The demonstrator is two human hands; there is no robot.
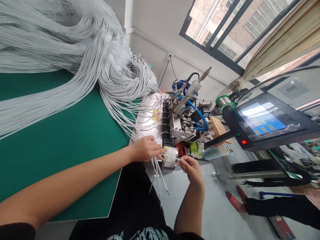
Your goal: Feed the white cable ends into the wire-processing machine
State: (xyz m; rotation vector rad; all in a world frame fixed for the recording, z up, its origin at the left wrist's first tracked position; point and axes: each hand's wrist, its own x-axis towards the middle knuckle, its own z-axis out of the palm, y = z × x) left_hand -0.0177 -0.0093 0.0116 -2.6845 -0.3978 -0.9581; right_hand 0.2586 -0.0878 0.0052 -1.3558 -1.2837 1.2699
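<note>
A thin white cable (172,156) runs between my two hands at the machine's near end. My left hand (145,149) grips it with thumb and fingers, over the edge of the metal plate (148,116). My right hand (190,167) pinches the cable near its end, fingertips closed. More white cables (158,175) hang down below my left hand with loose ends. Behind the hands, several cables lie across the plate into a black slotted row (166,123) on the machine (185,116). A roll of clear tape (170,159) is just behind the held cable.
A large heap of bundled white cables (100,50) covers the back of the green table (82,123). Red-handled scissors (181,149) stand beside the machine. A touch screen (267,120) and a solder wire spool (225,102) are to the right. Another person's legs (275,206) show at far right.
</note>
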